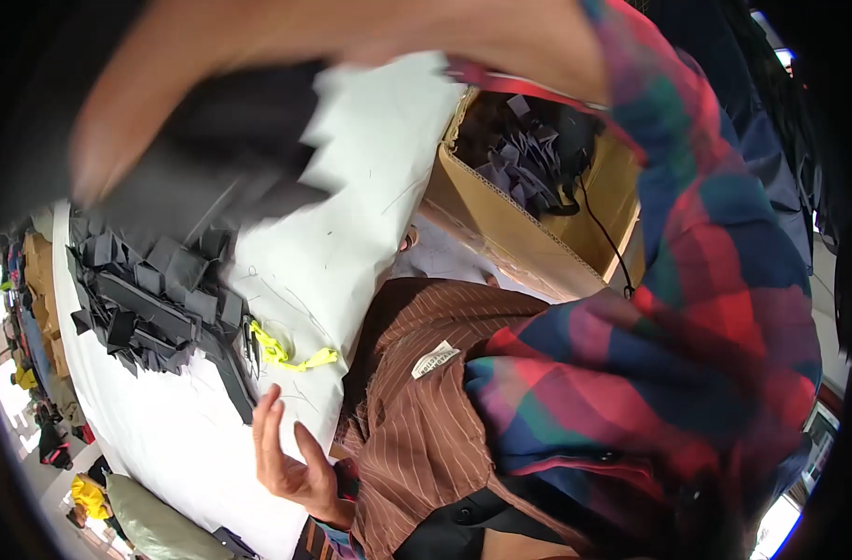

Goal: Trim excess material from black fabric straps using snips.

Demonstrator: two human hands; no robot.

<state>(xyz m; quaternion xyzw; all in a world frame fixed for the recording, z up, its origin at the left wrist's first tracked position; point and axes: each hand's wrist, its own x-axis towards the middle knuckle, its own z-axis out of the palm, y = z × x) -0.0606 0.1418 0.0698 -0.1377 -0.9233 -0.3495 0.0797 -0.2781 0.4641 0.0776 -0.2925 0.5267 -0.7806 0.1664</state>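
Blurred right hand (258, 84) up close, gripping dark grey fabric piece (230, 140), mid-lift off black cut-piece stack (155, 299). Left hand (290, 457) open-fingered, empty. Probably needs setting down next.

A heap of fabric pieces (150, 294) lies on the counter (351, 224), toward its left end. A knotted strip (290, 355) lies just right of the heap. The cardboard box (510, 219) stands right of the counter, with fabric scraps (528, 163) in it.
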